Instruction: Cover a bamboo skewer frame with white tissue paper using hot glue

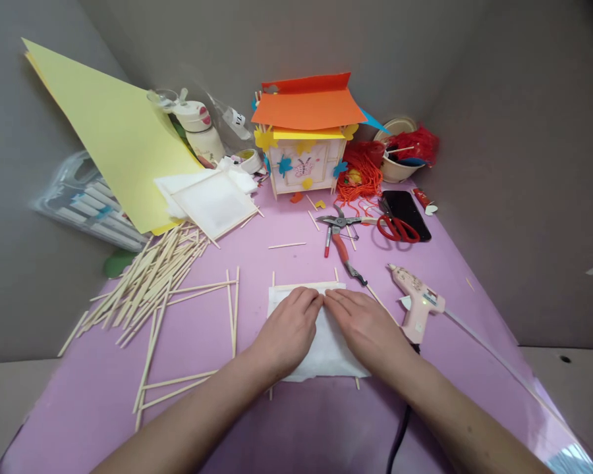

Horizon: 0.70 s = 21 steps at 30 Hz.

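A white sheet (326, 349) of thin, soft-looking material lies over a frame of wooden sticks (306, 286), whose ends stick out at top and bottom. My left hand (291, 329) rests on the sheet, its fingers bent a little and their tips near the upper edge. Beside it my right hand (368, 322) lies with fingers stretched out, pressing on the same edge. The fingertips of both hands meet near the middle of the top stick. My thumbs are mostly hidden.
A second stick frame (234, 309) lies left, near a pile of sticks (153, 283). Right are a glue gun (418, 299), pruning shears (340, 243), red scissors (398, 229) and a black phone (408, 209). A decorated paper-roofed lantern house (306, 141) stands behind, a white covered panel (217, 204) back left.
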Motion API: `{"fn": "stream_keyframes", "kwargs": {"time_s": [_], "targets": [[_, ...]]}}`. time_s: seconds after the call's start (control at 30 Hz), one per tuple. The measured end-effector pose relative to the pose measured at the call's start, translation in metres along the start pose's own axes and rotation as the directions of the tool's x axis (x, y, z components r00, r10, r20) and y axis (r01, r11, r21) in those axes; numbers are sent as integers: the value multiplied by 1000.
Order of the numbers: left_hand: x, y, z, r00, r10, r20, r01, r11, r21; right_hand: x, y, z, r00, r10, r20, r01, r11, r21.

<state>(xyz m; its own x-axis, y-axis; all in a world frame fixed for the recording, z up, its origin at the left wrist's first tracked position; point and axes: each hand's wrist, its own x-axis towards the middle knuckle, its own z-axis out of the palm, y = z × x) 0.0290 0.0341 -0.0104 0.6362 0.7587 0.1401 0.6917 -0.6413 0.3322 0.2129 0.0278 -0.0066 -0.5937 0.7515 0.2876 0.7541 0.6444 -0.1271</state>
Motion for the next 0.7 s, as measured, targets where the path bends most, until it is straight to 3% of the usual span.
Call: {"fn": "stream_keyframes", "kwargs": {"time_s": [0.1,0.27,0.4,0.53,0.7], "targets": [[-2,-1,-3,1000,-9,-15,9,999,-35,0,0,-4,999,16,-32,-16,1000,3],[-20,-7,-14,987,-32,-158,30,999,-10,-3,8,-12,979,89,-183,-68,991,119],[-31,-14,-15,989,-43,-142,54,996,70,0,1,-9,998,9,-63,-1,992,126],[-31,-16,-13,996,-60,-69,68,991,119,4,-3,-6,998,24,56,-31,991,134],[-27,-15,-15,993,-55,-105,64,994,85,6,-3,2,999,-6,-53,16,981,193]]}}
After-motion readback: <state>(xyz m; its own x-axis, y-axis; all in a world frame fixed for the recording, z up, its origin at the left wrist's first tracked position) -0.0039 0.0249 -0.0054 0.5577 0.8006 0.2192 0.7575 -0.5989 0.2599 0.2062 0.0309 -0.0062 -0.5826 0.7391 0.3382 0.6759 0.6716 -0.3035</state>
